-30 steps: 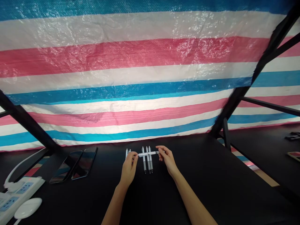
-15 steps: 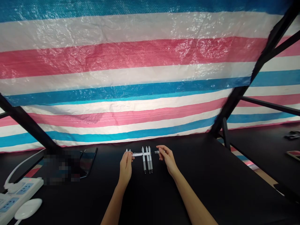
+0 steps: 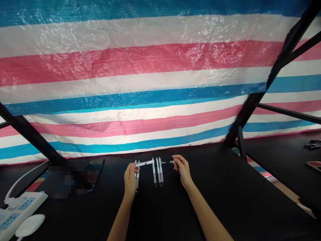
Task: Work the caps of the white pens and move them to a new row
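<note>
My left hand (image 3: 130,176) is closed on a white pen barrel (image 3: 144,163) that lies level above the black table (image 3: 160,214). My right hand (image 3: 183,168) pinches the pen's front tip piece with a thin refill (image 3: 167,162) sticking out toward the barrel. The two parts are apart by a small gap. Three white pens (image 3: 157,172) lie side by side on the table between my hands. Two more white pens (image 3: 137,174) lie partly behind my left hand.
A striped pink, white and blue tarp (image 3: 150,83) hangs behind the table. Black frame bars (image 3: 253,103) slant at right and left. A phone (image 3: 94,169) lies at left, with a white power strip (image 3: 17,207) and a white round device (image 3: 26,225) near the left edge.
The pen held in one piece has come apart. My left hand drew the barrel left, and my right hand moved right with the tip and refill.
</note>
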A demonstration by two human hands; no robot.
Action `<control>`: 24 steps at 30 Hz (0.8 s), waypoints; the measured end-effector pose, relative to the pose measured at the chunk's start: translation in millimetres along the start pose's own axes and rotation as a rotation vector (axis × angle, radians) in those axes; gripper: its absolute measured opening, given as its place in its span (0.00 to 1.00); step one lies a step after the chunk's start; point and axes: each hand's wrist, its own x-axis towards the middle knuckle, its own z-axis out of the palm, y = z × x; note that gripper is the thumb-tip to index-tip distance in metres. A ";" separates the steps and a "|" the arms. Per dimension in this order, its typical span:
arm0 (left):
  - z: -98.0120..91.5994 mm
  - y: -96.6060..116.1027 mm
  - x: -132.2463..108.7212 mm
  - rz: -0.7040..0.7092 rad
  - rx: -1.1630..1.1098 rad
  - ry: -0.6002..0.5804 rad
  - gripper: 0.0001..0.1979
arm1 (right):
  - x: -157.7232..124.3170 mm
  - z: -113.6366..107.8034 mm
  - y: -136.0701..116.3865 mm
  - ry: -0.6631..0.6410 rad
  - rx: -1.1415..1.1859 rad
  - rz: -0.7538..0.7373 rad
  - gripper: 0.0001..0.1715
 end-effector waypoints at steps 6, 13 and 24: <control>1.3 2.7 -0.9 0.016 0.017 -0.023 0.20 | 0.0 0.9 -0.1 -0.013 -0.012 -0.008 0.13; 4.5 5.1 -5.0 0.042 0.048 -0.069 0.23 | -0.2 0.3 1.6 -0.030 -0.019 -0.021 0.13; 8.2 2.8 -7.1 0.033 0.041 -0.092 0.24 | -2.6 3.3 -2.6 -0.033 -0.021 -0.001 0.14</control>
